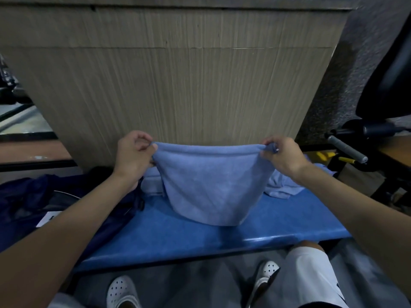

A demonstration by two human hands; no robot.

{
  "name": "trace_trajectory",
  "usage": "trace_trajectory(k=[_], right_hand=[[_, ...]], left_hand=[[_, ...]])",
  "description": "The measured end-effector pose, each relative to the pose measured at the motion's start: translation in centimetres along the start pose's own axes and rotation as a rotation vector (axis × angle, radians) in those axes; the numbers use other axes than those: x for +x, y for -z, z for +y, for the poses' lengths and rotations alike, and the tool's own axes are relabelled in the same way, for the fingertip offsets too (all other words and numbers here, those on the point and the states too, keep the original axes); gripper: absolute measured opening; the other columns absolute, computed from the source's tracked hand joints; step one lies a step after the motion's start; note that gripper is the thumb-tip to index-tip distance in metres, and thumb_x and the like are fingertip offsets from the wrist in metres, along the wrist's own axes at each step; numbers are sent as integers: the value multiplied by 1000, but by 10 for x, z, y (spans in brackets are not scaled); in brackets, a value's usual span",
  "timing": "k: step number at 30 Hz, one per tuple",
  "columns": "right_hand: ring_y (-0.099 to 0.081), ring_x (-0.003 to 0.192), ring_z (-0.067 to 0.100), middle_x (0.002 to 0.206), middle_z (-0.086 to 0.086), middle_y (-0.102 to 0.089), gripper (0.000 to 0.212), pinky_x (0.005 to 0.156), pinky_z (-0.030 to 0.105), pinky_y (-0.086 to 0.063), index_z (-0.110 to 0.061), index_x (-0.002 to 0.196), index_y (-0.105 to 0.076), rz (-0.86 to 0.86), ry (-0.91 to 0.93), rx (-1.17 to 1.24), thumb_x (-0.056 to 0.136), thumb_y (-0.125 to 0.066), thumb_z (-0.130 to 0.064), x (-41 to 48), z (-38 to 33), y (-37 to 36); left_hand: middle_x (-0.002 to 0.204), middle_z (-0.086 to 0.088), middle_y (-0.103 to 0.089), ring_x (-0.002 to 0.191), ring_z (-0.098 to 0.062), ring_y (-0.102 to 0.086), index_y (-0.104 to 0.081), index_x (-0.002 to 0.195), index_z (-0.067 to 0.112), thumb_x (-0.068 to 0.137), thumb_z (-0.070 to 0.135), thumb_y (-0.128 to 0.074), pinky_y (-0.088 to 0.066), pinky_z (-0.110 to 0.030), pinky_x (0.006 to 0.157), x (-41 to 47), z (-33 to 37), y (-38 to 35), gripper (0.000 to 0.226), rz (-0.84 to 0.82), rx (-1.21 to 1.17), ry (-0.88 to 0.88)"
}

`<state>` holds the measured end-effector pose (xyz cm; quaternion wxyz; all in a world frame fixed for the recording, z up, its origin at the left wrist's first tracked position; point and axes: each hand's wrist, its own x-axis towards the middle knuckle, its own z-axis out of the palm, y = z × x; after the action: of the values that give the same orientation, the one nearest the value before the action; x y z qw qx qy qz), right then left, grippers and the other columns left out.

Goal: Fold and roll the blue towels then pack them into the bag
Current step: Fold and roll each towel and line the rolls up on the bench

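Note:
A light blue towel hangs stretched between my two hands above the blue bench, its lower edge resting on the bench top. My left hand pinches the towel's upper left corner. My right hand pinches the upper right corner. Behind the held towel, a folded blue towel lies at the left and a crumpled one at the right. The dark navy bag lies open on the bench's left end, under my left forearm.
A wooden panel stands upright right behind the bench. A black metal frame with a grey handle stands at the right. A white card lies in the bag. My feet in white shoes are below the bench edge.

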<state>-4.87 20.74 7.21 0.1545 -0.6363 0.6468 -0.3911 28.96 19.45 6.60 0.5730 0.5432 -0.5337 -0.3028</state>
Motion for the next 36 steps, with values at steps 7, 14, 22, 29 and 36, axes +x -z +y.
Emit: trace_trajectory(k=[7,14,22,29,36], right_hand=[[-48,62,13,64,3,-54,10,59,28,-40,-11,83,-64,47,-47,192,89,-69,-16,7,3,5],[-61,82,9,91,4,-67,27,62,11,-47,-5,113,-66,-86,-104,359,86,-72,-7,4,0,18],[-55,71,7,80,-1,-59,22,61,11,-47,-12,106,-63,-54,27,160,87,-69,-4,2,-4,22],[-44,50,3,63,5,-45,14,44,19,-39,-11,91,-50,89,86,157,92,-64,-10,3,-4,25],[-54,76,20,83,15,-62,5,64,36,-46,-15,88,-63,79,-18,374,92,-65,-14,3,-6,31]], left_hand=[[114,-7,-68,105,-17,-64,-64,123,12,92,-2,-57,-50,-34,96,6,7,0,35,-199,1,133],[116,-10,-64,101,-15,-60,-55,133,6,88,-8,-62,-47,-23,86,10,6,6,48,-232,89,109],[76,-11,-59,65,-16,-55,-62,93,12,88,3,-68,-46,-14,45,6,14,7,12,-74,146,24],[79,-5,-67,70,-15,-59,-69,82,19,94,11,-63,-49,-23,60,7,26,6,15,-88,82,30],[107,-6,-66,103,-13,-60,-60,126,6,86,-7,-64,-43,-23,99,5,40,11,42,-213,-17,58]])
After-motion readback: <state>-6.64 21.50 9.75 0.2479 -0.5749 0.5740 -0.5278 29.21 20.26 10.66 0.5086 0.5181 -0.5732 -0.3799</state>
